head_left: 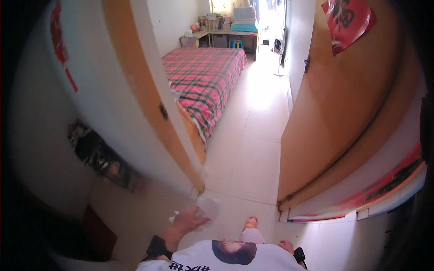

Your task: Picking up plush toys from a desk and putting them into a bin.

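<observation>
My left hand is closed on a whitish, partly see-through thing with a rounded outline. A small crumpled white bit shows at the other side of the same hand. Blur keeps me from telling whether it is a bag, a cup or paper. My right hand hangs low beside my white printed shirt. Only a small part of it shows, and its fingers cannot be made out. Both wrists wear dark bands. One of my feet is on the pale tiled floor just before the doorway.
A brown door stands open at the right, with a red paper decoration. The wooden door frame is at the left. Beyond are a bed with a plaid cover, a cluttered desk and a fan.
</observation>
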Tool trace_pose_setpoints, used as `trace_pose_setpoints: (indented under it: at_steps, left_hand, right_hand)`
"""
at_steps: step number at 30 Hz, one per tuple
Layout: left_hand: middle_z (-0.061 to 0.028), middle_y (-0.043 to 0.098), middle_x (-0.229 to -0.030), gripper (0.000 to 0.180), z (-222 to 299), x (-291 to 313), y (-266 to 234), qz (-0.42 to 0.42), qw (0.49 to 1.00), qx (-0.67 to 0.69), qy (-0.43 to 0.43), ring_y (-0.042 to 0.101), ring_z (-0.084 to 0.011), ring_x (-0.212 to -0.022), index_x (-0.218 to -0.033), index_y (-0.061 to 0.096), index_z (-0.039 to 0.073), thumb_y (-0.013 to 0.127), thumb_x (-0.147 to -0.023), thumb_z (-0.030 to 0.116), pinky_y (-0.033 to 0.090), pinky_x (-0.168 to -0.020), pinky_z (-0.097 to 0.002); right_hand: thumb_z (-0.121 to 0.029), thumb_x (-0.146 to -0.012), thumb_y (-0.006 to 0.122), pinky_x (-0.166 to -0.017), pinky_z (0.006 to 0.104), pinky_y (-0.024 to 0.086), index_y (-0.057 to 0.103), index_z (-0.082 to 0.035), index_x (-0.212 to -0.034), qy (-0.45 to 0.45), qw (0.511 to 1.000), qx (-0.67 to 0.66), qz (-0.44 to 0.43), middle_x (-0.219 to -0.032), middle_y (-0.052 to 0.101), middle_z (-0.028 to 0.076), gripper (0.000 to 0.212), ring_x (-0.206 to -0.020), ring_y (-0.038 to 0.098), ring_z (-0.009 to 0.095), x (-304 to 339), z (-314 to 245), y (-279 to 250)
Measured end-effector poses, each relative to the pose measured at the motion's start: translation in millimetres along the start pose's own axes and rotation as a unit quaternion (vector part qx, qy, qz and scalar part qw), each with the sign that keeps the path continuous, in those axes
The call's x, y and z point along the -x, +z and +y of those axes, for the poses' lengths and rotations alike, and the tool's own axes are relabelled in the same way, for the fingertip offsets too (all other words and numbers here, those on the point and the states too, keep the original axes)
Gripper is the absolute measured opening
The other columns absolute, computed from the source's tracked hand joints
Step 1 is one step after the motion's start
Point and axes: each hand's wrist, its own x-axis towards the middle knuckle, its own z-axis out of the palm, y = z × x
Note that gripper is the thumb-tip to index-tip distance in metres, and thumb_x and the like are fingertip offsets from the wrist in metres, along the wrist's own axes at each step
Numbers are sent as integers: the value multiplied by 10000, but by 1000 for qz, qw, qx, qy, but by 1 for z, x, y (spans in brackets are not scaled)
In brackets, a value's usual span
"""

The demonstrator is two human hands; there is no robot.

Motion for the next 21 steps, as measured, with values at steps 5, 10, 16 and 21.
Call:
trace_pose_setpoints:
  at_steps: [5, 10, 16, 21]
  left_hand:
    - [-231, 593, -1027, 589, 19, -99, 17, 35, 997, 59, 37, 580, -371, -942, -1126, 539, 30, 642, -739, 462, 466, -798, -414]
    - [-222, 584, -1056, 568, 14, -202, 13, -106, 990, 86, -24, 564, -365, -981, -1181, 515, 58, 636, -750, 407, 452, -839, -412]
    - [-203, 592, -1050, 584, 58, -304, -26, 49, 996, 19, -77, 557, -367, -988, -1221, 489, 73, 635, -744, 377, 445, -853, -422]
    - [-198, 590, -1078, 600, 34, -382, -14, -14, 994, 31, -107, 558, -363, -1011, -1211, 505, 90, 669, -722, 398, 448, -852, -423]
  right_hand:
    - [-262, -758, 564, -780, 370, 497, 662, -25, -962, -7, 998, 13, -66, -862, 657, 191, 328, -853, 635, 320, -125, -21, -12]
    - [-265, -760, 573, -776, 367, 498, 658, -24, -971, -68, 971, 105, -203, -873, 655, 192, 332, -855, 634, 315, -310, -36, -34]
    - [-287, -774, 572, -756, 349, 501, 645, -39, -1011, -121, 972, 117, -166, -895, 658, 179, 351, -852, 636, 300, -453, -161, -115]
    - [-321, -803, 573, -751, 342, 498, 629, -36, -1043, -134, 989, 21, -58, -920, 660, 149, 376, -861, 632, 262, -513, -328, -198]
